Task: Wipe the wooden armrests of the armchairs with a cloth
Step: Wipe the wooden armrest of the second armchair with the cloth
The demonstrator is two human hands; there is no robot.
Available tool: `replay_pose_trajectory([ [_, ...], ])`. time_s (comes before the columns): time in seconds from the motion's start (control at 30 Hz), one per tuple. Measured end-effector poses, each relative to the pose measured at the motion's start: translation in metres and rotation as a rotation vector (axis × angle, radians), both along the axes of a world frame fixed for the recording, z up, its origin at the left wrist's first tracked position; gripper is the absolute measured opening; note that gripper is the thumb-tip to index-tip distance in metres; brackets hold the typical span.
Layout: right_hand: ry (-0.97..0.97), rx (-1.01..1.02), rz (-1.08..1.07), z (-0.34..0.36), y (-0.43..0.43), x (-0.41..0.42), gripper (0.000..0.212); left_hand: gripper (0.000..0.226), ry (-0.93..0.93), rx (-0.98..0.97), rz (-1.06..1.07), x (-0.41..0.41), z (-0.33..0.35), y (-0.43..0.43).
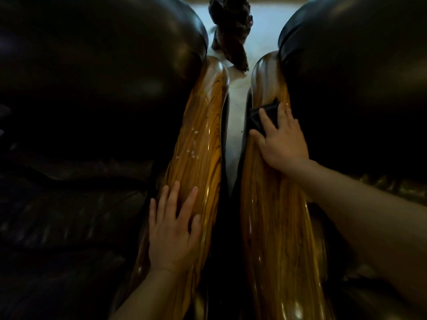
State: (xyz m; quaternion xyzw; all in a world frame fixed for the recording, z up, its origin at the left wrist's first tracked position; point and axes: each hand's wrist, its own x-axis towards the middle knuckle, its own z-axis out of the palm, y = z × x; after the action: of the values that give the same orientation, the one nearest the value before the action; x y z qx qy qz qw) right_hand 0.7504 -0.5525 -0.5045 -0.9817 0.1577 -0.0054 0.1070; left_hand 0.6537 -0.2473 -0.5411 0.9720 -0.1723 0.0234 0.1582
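Two glossy striped wooden armrests run side by side away from me. My left hand lies flat with fingers spread on the near part of the left armrest, which carries a few small pale specks midway along. My right hand presses a dark cloth onto the right armrest, about halfway up its length. The cloth sticks out beyond my fingertips and drapes over the armrest's inner edge.
Dark leather cushions of the left armchair and right armchair flank the armrests. A narrow gap with pale floor runs between the chairs. A dark gnarled wooden object stands on the floor beyond the gap.
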Motion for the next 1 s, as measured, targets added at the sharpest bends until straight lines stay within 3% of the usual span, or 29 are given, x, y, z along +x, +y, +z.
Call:
replay_pose_trajectory([
  [0.07,-0.018,-0.040,0.082,-0.004,0.006,-0.023,0.068,0.060,0.013,-0.003,0.010,-0.002,0.001,0.001],
  [0.2,-0.052,-0.119,0.441,-0.013,0.024,-0.135,0.068,0.060,0.019,-0.013,0.010,-0.003,0.001,0.001],
  [0.27,-0.035,-0.096,0.456,-0.016,0.010,-0.144,0.073,0.060,0.017,-0.004,0.009,-0.002,-0.001,0.001],
  [0.4,0.001,-0.006,0.149,-0.001,-0.011,-0.047,0.090,0.060,0.010,0.000,0.009,-0.001,-0.002,0.002],
  [0.53,-0.006,-0.003,0.036,0.003,-0.028,0.043,0.099,0.060,-0.008,-0.023,0.017,-0.001,-0.001,0.000],
  [0.7,-0.010,-0.068,0.128,0.005,-0.032,0.076,0.073,0.060,-0.017,-0.013,0.018,0.001,-0.004,0.002],
  [0.87,-0.095,-0.098,0.423,0.003,-0.005,-0.013,0.051,0.061,-0.007,0.000,0.012,-0.001,0.000,0.002],
  [1.0,-0.073,-0.134,0.544,-0.011,0.001,-0.095,0.063,0.062,0.000,0.008,0.012,-0.001,0.001,0.001],
])
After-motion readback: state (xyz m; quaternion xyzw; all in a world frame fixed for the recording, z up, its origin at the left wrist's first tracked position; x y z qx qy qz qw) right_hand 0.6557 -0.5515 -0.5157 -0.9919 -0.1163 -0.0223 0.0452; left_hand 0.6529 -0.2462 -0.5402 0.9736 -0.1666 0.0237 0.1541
